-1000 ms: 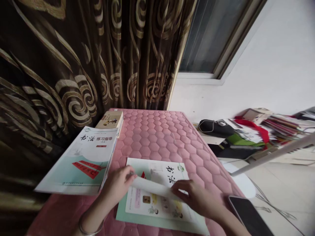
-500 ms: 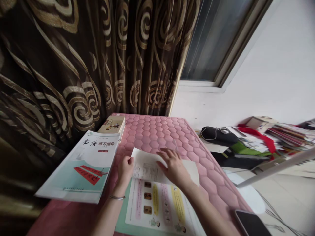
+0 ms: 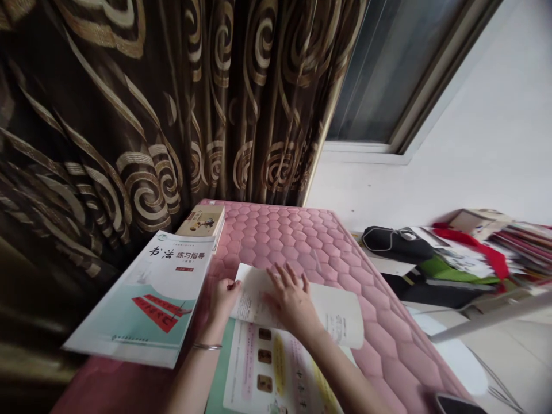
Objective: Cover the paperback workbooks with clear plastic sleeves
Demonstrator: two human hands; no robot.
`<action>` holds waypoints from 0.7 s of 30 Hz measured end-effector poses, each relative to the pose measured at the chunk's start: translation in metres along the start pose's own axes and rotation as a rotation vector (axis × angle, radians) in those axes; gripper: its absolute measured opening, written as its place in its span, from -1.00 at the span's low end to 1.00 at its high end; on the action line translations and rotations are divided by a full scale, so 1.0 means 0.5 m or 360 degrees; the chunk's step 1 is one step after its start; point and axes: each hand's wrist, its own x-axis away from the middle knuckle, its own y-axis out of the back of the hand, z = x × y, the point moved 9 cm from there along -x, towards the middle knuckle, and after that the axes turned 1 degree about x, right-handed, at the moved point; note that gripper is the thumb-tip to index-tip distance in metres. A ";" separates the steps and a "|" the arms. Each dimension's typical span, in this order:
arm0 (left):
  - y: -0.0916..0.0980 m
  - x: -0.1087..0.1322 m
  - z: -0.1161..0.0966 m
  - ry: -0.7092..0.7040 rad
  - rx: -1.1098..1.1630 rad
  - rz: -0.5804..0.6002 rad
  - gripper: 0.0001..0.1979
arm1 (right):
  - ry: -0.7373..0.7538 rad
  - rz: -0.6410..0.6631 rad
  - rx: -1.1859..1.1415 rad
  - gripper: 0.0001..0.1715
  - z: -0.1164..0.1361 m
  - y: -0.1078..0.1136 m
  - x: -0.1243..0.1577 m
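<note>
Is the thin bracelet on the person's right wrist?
No, the thin metal bracelet is on the wrist of the left hand, and no bracelet shows on the wrist of the right hand.

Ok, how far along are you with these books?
Done: the thin book lies open on the pink quilted mat. In hand: the left hand and right hand hold one page up. Left: the calligraphy workbook and small book lie closed.
</note>
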 end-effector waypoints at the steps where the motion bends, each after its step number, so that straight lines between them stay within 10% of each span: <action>1: 0.000 0.003 0.005 0.0026 0.0064 0.0010 -0.75 | -0.0038 -0.0055 0.0020 -0.43 -0.016 0.013 0.001; 7: 0.001 0.023 0.030 0.0154 0.0328 0.0088 -0.67 | -0.0059 -0.0186 -0.0024 -0.63 -0.086 0.062 0.038; 21: -0.009 0.034 0.055 0.0204 0.0433 0.0155 -0.45 | 0.0084 -0.0328 -0.0111 -0.63 -0.078 0.085 0.133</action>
